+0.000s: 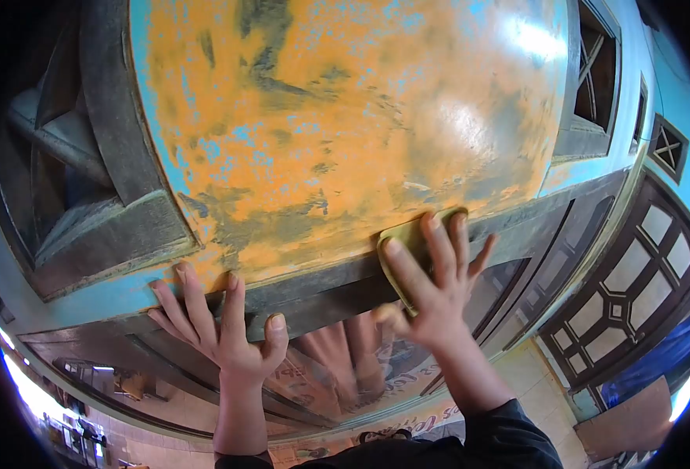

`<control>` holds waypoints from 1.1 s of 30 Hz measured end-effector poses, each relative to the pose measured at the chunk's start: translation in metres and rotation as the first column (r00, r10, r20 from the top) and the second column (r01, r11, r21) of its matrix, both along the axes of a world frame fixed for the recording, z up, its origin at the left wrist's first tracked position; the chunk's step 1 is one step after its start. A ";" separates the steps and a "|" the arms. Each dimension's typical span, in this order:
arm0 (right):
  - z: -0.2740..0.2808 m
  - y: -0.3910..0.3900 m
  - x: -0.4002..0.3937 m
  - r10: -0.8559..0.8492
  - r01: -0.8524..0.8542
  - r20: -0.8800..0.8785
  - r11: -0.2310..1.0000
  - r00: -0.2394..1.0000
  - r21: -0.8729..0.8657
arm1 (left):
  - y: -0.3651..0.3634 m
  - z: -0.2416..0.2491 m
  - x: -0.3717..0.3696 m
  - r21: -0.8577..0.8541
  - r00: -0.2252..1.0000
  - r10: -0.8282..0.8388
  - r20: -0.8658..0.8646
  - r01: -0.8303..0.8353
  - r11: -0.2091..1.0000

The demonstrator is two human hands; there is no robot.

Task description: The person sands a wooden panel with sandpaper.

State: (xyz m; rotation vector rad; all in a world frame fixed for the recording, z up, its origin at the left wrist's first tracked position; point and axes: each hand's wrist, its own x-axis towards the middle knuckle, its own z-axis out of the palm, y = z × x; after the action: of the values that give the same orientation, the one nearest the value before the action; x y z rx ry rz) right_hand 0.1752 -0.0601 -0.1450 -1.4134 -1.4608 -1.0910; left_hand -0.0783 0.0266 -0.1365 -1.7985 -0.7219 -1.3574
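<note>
My right hand (439, 293) presses a folded yellowish sheet of sandpaper (414, 241) against the lower edge of a wall panel (345, 133), thumb on the near side and fingers over its face. The panel is patchy orange, with turquoise specks and dark smears. My left hand (231, 336) holds nothing. Its fingers are spread, with the tips resting along the panel's lower left edge, by the dark wooden beam (313, 293).
At the left is a wooden lattice opening (71, 148), and a smaller lattice window (593, 66) is at the upper right. Reflective glass (345, 367) lies below the beam. A paned door (634, 289) stands at the right, near a brown board (626, 422).
</note>
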 end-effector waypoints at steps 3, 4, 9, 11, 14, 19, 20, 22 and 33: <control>0.015 0.000 0.037 0.049 -0.010 -0.248 0.988 0.967 0.157 | -0.001 0.000 -0.001 -0.008 1.000 0.009 -0.005 -0.009 1.000; 0.016 0.000 0.034 0.075 -0.041 -0.236 0.988 0.969 0.148 | -0.002 0.000 -0.001 -0.014 1.000 0.014 -0.006 -0.014 1.000; 0.002 0.002 0.014 0.048 -0.051 0.076 0.998 0.996 0.039 | -0.001 0.002 0.003 0.028 1.000 0.020 -0.003 -0.020 0.999; 0.016 -0.004 0.036 0.006 -0.002 -0.074 0.998 0.997 0.058 | 0.000 0.001 0.002 0.025 1.000 0.026 -0.001 -0.026 0.999; 0.037 -0.005 0.037 0.041 -0.024 -0.173 0.995 0.984 0.098 | 0.000 0.001 0.004 0.022 1.000 0.028 0.004 -0.028 0.999; 0.028 -0.001 0.017 0.039 -0.033 0.191 0.999 0.981 -0.031 | -0.007 -0.003 0.002 -0.109 0.999 0.021 0.031 -0.017 0.994; 0.037 -0.005 0.027 -0.001 0.006 0.126 0.999 0.992 -0.040 | -0.009 -0.002 0.002 -0.129 0.999 0.024 0.029 -0.020 0.991; 0.062 -0.017 0.055 -0.067 0.066 -0.033 0.998 0.997 -0.016 | -0.018 0.005 0.004 -0.185 0.998 0.060 -0.006 -0.060 0.981; 0.118 -0.022 0.094 -0.084 0.077 0.097 0.994 0.992 0.073 | -0.030 0.082 0.056 0.043 0.928 0.199 -0.316 -0.196 0.980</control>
State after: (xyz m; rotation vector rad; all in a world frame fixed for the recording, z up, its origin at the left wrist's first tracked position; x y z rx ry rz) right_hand 0.2690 -0.0822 -0.0275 -1.3977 -1.4319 -1.2670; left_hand -0.0223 -0.0037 -0.0543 -1.8254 -0.6956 -0.9080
